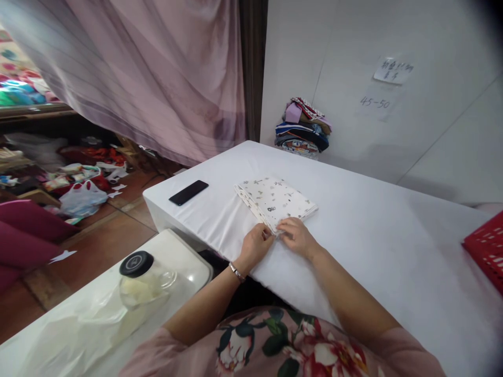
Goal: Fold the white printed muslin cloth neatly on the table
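Note:
A folded white cloth [277,196] with a small dark print lies flat on the white-covered table [373,230], its layers showing along the left edge. My left hand [257,241] is closed at the cloth's near corner, thumb and fingertips pinching the edge. Close beside it, my right hand [295,235] rests its bent fingers on the same corner and grips it. Both sets of fingertips partly hide that corner. A bracelet [236,272] circles my left wrist.
A black phone [189,192] lies at the table's left. A black-lidded jar [141,283] stands on a lower white surface at the near left. Folded clothes [302,128] are stacked against the wall, and a red basket [487,251] sits at the right edge.

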A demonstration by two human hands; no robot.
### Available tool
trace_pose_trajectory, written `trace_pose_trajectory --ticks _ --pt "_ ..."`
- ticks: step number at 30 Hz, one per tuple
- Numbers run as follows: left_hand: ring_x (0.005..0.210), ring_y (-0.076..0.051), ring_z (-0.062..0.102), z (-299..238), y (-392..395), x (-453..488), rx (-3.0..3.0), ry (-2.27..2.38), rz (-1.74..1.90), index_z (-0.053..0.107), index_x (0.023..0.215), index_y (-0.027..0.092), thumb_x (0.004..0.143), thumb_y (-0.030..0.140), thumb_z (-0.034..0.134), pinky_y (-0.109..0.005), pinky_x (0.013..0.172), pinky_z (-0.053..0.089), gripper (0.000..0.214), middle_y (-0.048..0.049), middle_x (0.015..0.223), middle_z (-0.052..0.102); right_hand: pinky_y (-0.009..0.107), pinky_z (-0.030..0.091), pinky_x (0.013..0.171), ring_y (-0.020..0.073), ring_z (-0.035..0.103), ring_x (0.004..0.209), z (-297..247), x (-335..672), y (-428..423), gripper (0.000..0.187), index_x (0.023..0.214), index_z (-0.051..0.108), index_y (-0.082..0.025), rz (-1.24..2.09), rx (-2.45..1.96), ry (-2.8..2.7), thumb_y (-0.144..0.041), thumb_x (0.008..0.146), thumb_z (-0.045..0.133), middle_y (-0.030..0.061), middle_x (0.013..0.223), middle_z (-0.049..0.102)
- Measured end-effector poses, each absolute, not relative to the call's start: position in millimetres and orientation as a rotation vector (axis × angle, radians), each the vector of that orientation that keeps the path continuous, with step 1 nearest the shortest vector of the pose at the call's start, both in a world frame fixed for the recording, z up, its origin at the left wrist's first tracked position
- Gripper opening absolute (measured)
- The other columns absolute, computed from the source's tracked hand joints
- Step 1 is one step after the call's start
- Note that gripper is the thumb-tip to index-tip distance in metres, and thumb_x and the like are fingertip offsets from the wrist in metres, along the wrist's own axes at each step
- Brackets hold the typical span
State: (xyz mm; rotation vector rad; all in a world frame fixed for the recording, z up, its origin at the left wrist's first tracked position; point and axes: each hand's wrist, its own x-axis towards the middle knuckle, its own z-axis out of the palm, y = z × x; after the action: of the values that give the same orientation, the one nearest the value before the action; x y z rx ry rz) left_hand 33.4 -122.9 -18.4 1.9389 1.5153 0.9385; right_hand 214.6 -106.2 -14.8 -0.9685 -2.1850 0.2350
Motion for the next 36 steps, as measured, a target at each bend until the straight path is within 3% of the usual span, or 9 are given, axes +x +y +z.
trace_pose_trajectory --ticks 6,11,18,24,36 --pt "0.062 -0.011 0.052 -18.5 -122.4 33.6 1.939 1.503 0.922 0.055 0.079 0.020 0.073 0.025 0.056 -0.023 0.060 0.039 0.008 0.0029 0.069 0.057 0.038 0.041 0.081 0.0201 0.056 0.087 -15.8 209.6 -105.6 0.010 0.088 0.066 -0.023 0.221 -1.008 -2.150 -0.021 0.082 0.057 0.0046 0.091 0.064" --pt "0.063 -0.011 0.053 -18.8 -122.4 33.2 1.941 1.503 0.913 0.056 0.083 0.020 0.072 0.024 0.056 -0.023 0.060 0.039 0.011 0.0030 0.071 0.058 0.037 0.042 0.081 0.0190 0.056 0.085 -18.0 205.3 -105.9 0.012 0.082 0.063 -0.021 0.240 -1.021 -2.099 -0.019 0.086 0.052 0.0045 0.088 0.064" --pt "0.064 -0.012 0.053 -22.6 -121.4 33.8 1.959 1.514 0.932 0.057 0.081 0.020 0.073 0.027 0.058 -0.023 0.060 0.039 0.011 0.0022 0.070 0.058 0.037 0.043 0.081 0.0190 0.055 0.087 -17.7 208.3 -107.9 0.015 0.088 0.060 -0.021 0.225 -0.972 -2.117 -0.020 0.089 0.046 0.0058 0.090 0.062" --pt "0.064 -0.012 0.053 -23.0 -121.1 34.2 1.948 1.509 0.936 0.057 0.081 0.020 0.073 0.029 0.058 -0.024 0.061 0.040 0.012 0.0019 0.069 0.057 0.040 0.042 0.084 0.0211 0.055 0.092 -21.4 213.5 -106.3 0.015 0.098 0.060 -0.021 0.203 -0.923 -2.206 -0.024 0.083 0.056 0.0072 0.098 0.062" --pt "0.064 -0.013 0.054 -19.4 -122.9 34.0 1.945 1.515 0.902 0.057 0.086 0.020 0.072 0.025 0.057 -0.024 0.062 0.041 0.014 0.0020 0.071 0.058 0.039 0.043 0.082 0.0206 0.056 0.089 -21.5 207.3 -106.9 0.010 0.090 0.060 -0.021 0.242 -1.027 -2.090 -0.023 0.087 0.051 0.0062 0.090 0.063"
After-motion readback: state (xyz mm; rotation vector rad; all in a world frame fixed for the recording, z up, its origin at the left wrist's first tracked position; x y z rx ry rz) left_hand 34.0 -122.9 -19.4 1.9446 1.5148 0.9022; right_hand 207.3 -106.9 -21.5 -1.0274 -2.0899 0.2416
